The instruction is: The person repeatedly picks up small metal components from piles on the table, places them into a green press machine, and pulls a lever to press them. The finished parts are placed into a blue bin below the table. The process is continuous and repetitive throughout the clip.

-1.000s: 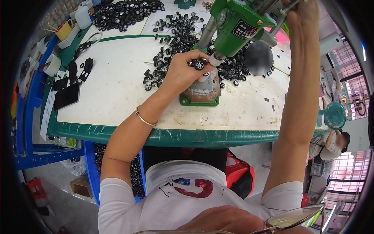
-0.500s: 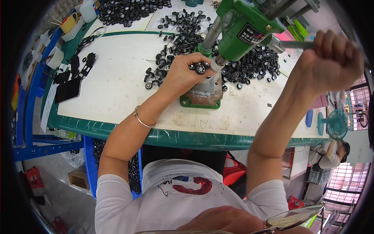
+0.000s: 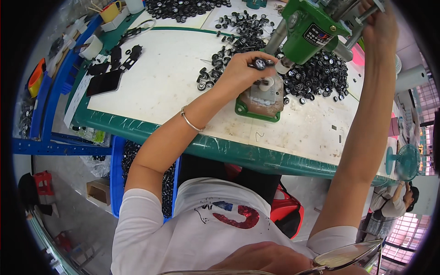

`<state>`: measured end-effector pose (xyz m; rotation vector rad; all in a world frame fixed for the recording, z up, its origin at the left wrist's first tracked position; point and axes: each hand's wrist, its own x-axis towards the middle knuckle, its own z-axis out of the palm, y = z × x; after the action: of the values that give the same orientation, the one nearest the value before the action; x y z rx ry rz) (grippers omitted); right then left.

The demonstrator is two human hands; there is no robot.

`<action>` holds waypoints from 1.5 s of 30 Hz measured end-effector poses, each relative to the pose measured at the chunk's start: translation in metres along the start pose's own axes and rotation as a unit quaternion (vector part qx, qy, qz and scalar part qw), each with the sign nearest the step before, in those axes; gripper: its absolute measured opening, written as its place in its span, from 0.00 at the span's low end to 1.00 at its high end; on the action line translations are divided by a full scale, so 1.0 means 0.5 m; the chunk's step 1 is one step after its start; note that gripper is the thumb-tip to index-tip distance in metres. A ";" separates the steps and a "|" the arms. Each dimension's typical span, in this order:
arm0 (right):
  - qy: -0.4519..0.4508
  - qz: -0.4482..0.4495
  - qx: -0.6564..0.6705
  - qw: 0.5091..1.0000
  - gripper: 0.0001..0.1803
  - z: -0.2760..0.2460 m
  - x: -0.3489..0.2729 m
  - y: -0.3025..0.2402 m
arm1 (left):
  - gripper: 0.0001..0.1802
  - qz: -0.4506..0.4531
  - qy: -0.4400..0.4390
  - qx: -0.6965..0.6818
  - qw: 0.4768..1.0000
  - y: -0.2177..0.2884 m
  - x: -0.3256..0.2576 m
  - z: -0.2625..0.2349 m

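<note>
"What could slip nearest us?"

"The left hand (image 3: 241,72) pinches a black wheel with a silver hub (image 3: 260,64) above the green metal base (image 3: 256,117); a loose pinch could tilt it."

"And past that?"

"The white-tipped round metal ram (image 3: 284,65) sits beside that hand; the right hand (image 3: 381,28), seemingly wrapped around the grey metal lever (image 3: 354,37), could nip it by pulling early."

"Farther back?"

"The heap of loose black wheels (image 3: 316,75) could scatter if knocked."

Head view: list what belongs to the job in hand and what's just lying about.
Apparently in use:
- left hand, holding a black wheel
- green press
- right hand, raised beside the press
- piled black wheels

Apparently uninvolved:
- flat dark device
- yellow mug
- teal fan
</note>
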<state>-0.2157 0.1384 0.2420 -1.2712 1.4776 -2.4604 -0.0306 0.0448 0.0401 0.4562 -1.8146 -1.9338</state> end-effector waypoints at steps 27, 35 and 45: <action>-0.237 0.099 -0.525 0.811 0.09 -0.276 -0.427 0.195 | 0.13 0.167 0.084 0.592 0.784 -0.050 -0.133 -0.221; -0.223 0.079 -0.513 0.825 0.06 -0.284 -0.419 0.207 | 0.14 0.225 0.026 0.583 0.780 -0.039 -0.149 -0.213; -0.180 0.305 -0.153 0.923 0.11 -0.105 -0.372 0.189 | 0.09 0.040 -0.012 0.200 0.979 -0.018 -0.099 -0.125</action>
<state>-0.1601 0.1956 0.0422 -1.0046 1.8328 -1.5623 0.0433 0.0184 0.0231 0.4789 -2.2094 -1.5255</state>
